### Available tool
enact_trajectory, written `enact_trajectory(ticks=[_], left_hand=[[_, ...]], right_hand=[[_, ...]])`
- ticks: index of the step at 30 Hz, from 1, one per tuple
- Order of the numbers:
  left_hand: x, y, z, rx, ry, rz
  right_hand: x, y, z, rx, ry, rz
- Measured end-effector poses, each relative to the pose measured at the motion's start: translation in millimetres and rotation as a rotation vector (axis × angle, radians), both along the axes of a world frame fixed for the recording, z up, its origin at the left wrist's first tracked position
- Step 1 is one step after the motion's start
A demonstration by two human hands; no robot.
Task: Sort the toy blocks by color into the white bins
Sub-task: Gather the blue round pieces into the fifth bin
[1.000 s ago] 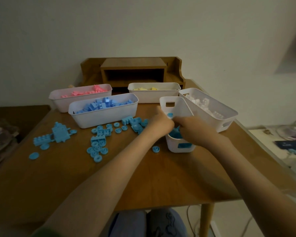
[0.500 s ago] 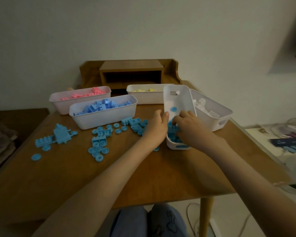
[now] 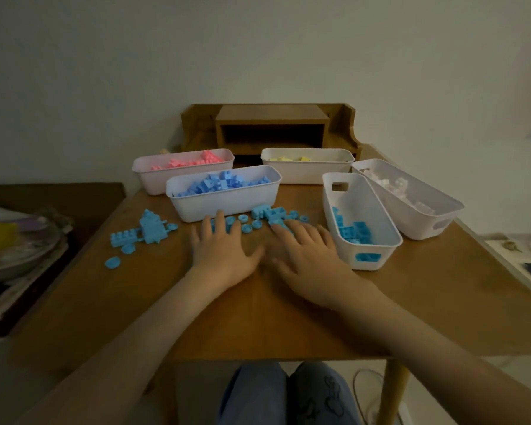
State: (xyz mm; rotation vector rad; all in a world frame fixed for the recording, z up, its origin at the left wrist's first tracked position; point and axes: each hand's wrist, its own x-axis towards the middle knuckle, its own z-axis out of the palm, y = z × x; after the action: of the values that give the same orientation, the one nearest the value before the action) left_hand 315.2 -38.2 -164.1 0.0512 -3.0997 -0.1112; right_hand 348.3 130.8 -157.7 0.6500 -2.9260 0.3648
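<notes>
Loose light blue blocks [image 3: 267, 214] lie on the wooden table [image 3: 258, 317] in front of a white bin of darker blue blocks [image 3: 224, 196]. My left hand [image 3: 223, 250] and my right hand [image 3: 308, 256] lie flat side by side, fingers spread over the loose pieces. A white bin [image 3: 360, 222] holding light blue blocks stands just right of my right hand. More light blue pieces [image 3: 141, 233] sit at the left. Behind are a bin of pink blocks [image 3: 183, 168], a bin of yellow blocks [image 3: 307, 164] and a bin of white blocks [image 3: 406, 197].
A wooden shelf unit [image 3: 272, 130] stands at the table's back against the wall. A stack of papers and a bowl [image 3: 16, 253] sits on a low surface to the left. My knees [image 3: 285, 394] show under the front edge.
Both hands have left the light blue bin and moved left onto the loose blocks. The bin, tilted before, now stands level on the table.
</notes>
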Motion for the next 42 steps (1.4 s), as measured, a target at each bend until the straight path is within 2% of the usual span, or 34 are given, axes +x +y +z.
enact_trajectory(ticks=[2,4,9,15,19,21,25,28,30,32,37,39,42], left_hand=[[1,-15,-3,0.098,0.081,0.050],[0,-26,-6,0.087,0.096,0.058],[-4,-25,-12,0.102,0.095,-0.070],[-13,-20,-14,0.238,0.214,-0.057],[-13,-18,-14,0.208,0.263,-0.014],[-13,-18,-15,0.207,0.283,-0.008],[-13,-18,-13,0.229,0.305,-0.004],[-13,-18,-11,0.236,0.285,-0.009],[-15,-20,-8,0.268,0.263,-0.003],[-17,-22,-4,0.326,0.238,-0.001],[-17,-20,4,0.377,0.202,-0.029],[-15,-16,5,0.383,0.202,-0.035],[-14,-10,9,0.419,0.254,-0.046]], right_hand=[[-10,2,-15,0.055,-0.117,-0.067],[-21,2,-23,0.041,-0.207,-0.126],[-54,-14,-24,-0.076,-0.243,-0.139],[-88,-32,-27,-0.043,-0.167,-0.210],[-87,-33,-29,0.025,0.097,-0.077],[-84,-32,-29,0.029,0.162,-0.020],[-82,-31,-27,0.001,0.156,0.002],[-82,-31,-24,-0.046,0.060,0.003],[-83,-31,-21,-0.002,0.023,0.007],[-84,-30,-20,0.064,0.027,0.034],[-81,-32,-17,-0.005,0.032,0.058],[-80,-34,-16,0.003,0.063,0.007],[-74,-31,-18,0.014,0.225,-0.012]])
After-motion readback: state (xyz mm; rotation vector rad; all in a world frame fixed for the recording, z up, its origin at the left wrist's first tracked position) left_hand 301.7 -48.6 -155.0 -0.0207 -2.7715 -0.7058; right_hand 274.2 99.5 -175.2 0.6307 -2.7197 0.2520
